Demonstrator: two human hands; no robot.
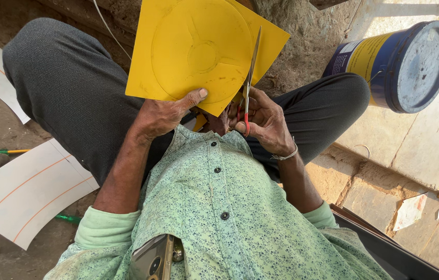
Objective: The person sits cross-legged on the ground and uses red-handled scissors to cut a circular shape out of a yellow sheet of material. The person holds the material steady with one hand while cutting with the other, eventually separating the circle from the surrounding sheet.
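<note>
My left hand (165, 113) grips the lower edge of a yellow sheet (199, 46), thumb pressed on its face. The sheet is held up over my crossed legs and bears a raised circular outline with a small centre disc. My right hand (263, 120) holds red-handled scissors (249, 78). Their long blades point up along the sheet's right side, cutting into it near the circle's edge.
A blue and yellow bucket (401, 65) with a grey lid lies on its side on the stone slabs at the right. White curved sheets with orange lines (25, 189) lie on the dirt at the left. A phone (152, 256) sits in my shirt pocket.
</note>
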